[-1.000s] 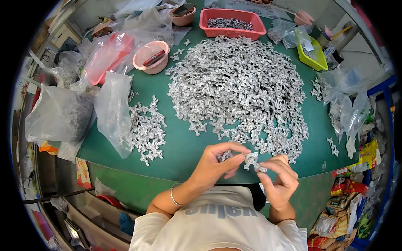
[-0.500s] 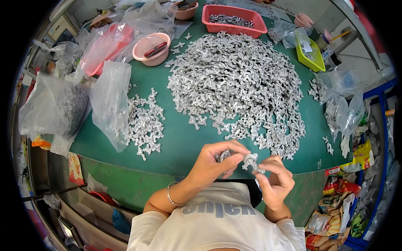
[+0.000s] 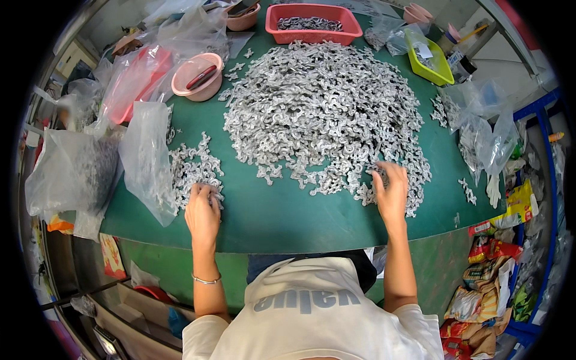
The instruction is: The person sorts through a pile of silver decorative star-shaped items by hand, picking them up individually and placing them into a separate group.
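Observation:
My left hand [image 3: 203, 215] reaches down onto a small pile of silvery metal castings [image 3: 195, 165] at the left of the green table. Its fingers are bent and apart over the near end of that pile; their tips are partly hidden, and grey castings show beside and under them. My right hand [image 3: 392, 191] is at the near right edge of a large heap of similar castings [image 3: 318, 108]. Thumb and fingers are spread there, the fingertips among the parts. The castings are small, with curved arms and knobbed ends.
A red basket [image 3: 273, 35] of metal parts stands behind the heap. A pink bowl [image 3: 180, 82] with a red-handled tool sits back left, a yellow-green basket [image 3: 447, 78] back right. Plastic bags [image 3: 147, 159] cover the left side; another bag [image 3: 501, 141] hangs at the right edge.
My hands were together near the table's front edge, holding castings. They have parted: the left has moved left to the small pile, the right forward to the large heap. The view has shifted slightly.

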Motion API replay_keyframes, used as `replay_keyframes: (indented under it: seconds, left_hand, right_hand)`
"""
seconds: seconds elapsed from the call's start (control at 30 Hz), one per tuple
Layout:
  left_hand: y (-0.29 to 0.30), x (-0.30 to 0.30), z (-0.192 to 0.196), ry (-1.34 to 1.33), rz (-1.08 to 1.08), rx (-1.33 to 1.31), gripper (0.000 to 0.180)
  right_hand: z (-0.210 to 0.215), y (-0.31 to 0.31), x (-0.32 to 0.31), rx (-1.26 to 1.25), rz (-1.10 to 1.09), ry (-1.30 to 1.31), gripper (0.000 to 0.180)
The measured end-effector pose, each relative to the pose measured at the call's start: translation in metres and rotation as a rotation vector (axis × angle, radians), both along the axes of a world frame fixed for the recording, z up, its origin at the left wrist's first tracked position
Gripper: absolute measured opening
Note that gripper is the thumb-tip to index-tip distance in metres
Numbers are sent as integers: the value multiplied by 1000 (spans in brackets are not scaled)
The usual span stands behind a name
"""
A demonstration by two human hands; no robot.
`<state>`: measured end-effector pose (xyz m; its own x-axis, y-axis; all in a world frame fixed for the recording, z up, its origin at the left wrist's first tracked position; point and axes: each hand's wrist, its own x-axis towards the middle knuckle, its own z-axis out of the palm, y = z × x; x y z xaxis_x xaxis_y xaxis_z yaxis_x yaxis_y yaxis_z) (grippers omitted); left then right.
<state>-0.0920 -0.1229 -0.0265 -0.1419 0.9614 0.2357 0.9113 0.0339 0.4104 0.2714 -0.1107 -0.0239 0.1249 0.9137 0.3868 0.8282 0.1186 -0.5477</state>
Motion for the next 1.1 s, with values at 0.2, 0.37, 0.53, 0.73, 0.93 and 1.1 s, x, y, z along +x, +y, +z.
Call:
replay_keyframes:
  seconds: [0.2, 0.37, 0.53, 0.73, 0.93, 1.1]
  left_hand:
    - [-11, 40, -4, -187, -117, 99, 13]
    - [-22, 65, -10, -373, -219, 51, 11]
    - [-26, 80, -1, -548, -305, -72, 13]
    - [-28, 106, 8, -807, -443, -269, 17]
    - [-24, 129, 28, -1636, -312, -683, 21]
    - [-28, 132, 44, -1669, -275, -624, 19]
  right_hand:
    - [-33, 35, -7, -21, -87, -277, 20]
    - [-30, 21, -5, 72, -77, -227, 11]
    - [-14, -2, -4, 63, -129, 137, 8]
    - [-12, -13, -12, -117, -154, 561, 10]
    - [22, -37, -48, -186, 112, 986, 5]
    - [38, -46, -55, -57, 340, 834, 11]
